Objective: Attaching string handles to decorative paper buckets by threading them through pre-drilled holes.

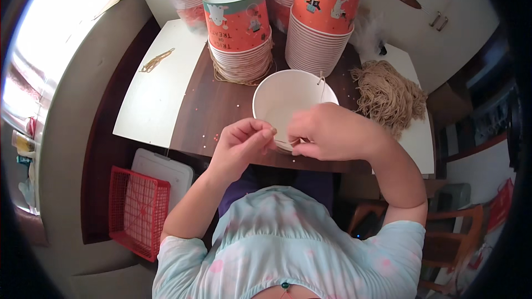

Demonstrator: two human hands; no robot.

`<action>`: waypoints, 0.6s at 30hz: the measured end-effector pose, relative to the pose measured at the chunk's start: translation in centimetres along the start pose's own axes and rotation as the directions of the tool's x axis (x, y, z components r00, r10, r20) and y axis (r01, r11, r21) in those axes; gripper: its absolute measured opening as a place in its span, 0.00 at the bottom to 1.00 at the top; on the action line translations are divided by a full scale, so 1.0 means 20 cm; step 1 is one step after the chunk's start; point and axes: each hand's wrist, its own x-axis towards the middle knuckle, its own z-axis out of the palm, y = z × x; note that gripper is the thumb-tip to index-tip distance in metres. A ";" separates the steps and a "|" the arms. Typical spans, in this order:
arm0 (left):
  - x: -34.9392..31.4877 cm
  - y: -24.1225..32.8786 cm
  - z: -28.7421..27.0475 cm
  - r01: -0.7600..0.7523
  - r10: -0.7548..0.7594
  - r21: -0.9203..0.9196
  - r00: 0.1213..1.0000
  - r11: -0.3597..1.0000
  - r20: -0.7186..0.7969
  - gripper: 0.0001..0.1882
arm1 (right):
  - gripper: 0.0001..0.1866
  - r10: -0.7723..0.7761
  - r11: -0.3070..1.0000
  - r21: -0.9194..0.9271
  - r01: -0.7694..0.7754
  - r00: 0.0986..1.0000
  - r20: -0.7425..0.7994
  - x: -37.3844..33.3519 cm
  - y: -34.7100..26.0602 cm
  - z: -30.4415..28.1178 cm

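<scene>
A white paper bucket [295, 89] sits tilted at the table's front edge, its open mouth facing me. From its far rim, a short tan cord [321, 82] pokes through and hangs down inside. My left hand [244, 143] is beside the near rim, thumb and forefinger pinched on what looks like a thin cord end. Across the near rim, my right hand [324, 132] is closed, its fingertips pinching the same thin cord. Most of this cord is hidden by my fingers. The right hand covers part of the bucket's right side.
Behind stand two stacks of nested buckets, the left orange stack [238, 22] wrapped with cords, the right orange stack [327, 5] taller. A heap of tan cords [390, 97] lies at right, loose cords [157, 61] at left. A red basket [138, 210] is below left, a wooden chair [457, 238] right.
</scene>
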 end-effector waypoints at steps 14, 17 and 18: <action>-0.06 -0.05 -0.07 -0.023 0.021 0.049 0.999 0.999 0.048 0.05 | 0.10 -0.069 0.997 -0.023 0.073 0.731 -0.679 -0.07 -0.02 0.23; -0.04 -0.04 -0.05 -0.011 0.007 0.068 0.998 0.998 0.069 0.05 | 0.08 -0.045 0.992 0.059 0.108 0.761 -0.647 -0.06 -0.02 0.31; -0.04 -0.03 -0.03 -0.009 0.003 0.067 0.997 0.998 0.079 0.05 | 0.07 -0.077 0.994 0.004 0.107 0.744 -0.664 -0.04 -0.02 0.34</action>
